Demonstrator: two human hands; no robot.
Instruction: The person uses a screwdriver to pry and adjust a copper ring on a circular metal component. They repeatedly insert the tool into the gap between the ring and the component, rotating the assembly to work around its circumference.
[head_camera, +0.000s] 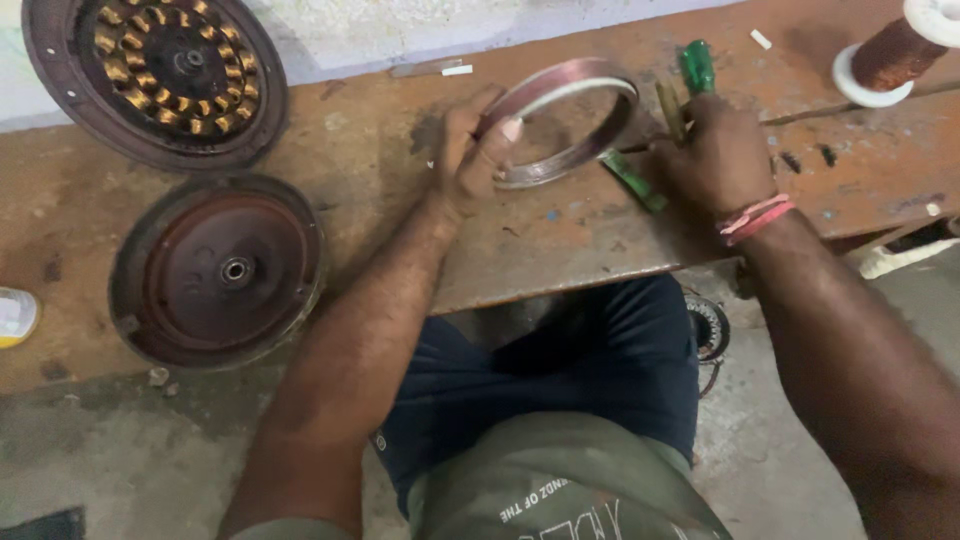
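Head view: left hand (470, 155) grips wire coil (570, 120) at near-left rim, coil on bench (400, 170). Right hand (715, 150) closed on green tool (697, 68), probably pliers, just right of coil. Coil light, springy, loosens easily; hold bundled rim.
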